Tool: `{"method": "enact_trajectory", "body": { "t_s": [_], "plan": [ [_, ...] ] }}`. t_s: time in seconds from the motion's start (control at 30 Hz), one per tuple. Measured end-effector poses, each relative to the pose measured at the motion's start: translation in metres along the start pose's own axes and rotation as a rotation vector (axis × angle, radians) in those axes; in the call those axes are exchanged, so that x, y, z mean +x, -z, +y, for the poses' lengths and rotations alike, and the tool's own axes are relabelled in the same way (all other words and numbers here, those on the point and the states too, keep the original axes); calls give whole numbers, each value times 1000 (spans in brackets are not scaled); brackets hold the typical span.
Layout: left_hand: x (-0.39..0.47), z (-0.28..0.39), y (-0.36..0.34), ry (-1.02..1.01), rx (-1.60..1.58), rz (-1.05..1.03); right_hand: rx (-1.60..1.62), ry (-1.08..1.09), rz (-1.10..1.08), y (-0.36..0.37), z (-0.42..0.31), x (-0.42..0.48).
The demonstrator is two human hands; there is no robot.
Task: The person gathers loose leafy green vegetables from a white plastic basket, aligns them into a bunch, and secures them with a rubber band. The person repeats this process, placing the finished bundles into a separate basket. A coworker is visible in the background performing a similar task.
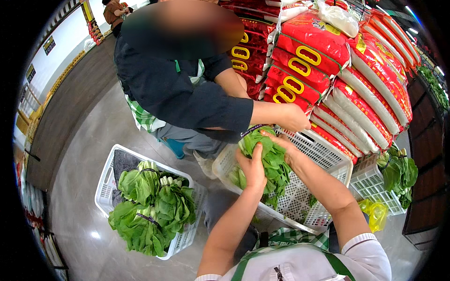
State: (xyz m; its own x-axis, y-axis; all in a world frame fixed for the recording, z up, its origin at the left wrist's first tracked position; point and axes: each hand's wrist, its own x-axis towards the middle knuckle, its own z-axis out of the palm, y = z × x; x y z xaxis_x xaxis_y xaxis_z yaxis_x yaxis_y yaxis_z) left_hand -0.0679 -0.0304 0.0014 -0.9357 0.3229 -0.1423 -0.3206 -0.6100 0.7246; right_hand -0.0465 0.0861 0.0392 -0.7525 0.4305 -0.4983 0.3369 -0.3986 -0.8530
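Note:
Between my two hands is a bunch of green leafy vegetables point(270, 163), its leaves pointing towards me. My left hand point(254, 167) presses its near left side with the thumb up. On the right side, the fingers of my right hand point(281, 144) curl around the leaves. A dark printed tie band point(254, 130) shows at the far end of the bunch, partly behind a co-worker's arm. Below lies a white perforated plastic crate point(295, 202) with loose leaves and some pale stalks in it. A co-worker's hand point(297, 118) hovers just beyond my right hand.
A co-worker point(168, 95) sits opposite on a blue stool point(173, 148). At left, a white crate point(102, 196) holds tied bunches of greens point(154, 210). Stacked red-and-white sacks point(306, 38) rise behind. To the right are another crate point(378, 184) with greens and a yellow plastic bag point(376, 215).

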Motion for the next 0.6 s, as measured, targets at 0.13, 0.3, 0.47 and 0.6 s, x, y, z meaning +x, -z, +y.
{"method": "enact_trajectory", "body": {
  "t_s": [0.13,0.3,0.47,0.6],
  "plan": [
    [-3,-4,-6,-30,50,-22,118,55,-74,19,16,19],
    [-2,-11,-6,-109,96,-19,166,54,-152,22,16,18],
    [0,-11,-4,-105,118,-37,180,17,-190,25,23,30],
    [2,-12,-2,-219,230,-25,249,23,-237,19,19,30]
  ]
}}
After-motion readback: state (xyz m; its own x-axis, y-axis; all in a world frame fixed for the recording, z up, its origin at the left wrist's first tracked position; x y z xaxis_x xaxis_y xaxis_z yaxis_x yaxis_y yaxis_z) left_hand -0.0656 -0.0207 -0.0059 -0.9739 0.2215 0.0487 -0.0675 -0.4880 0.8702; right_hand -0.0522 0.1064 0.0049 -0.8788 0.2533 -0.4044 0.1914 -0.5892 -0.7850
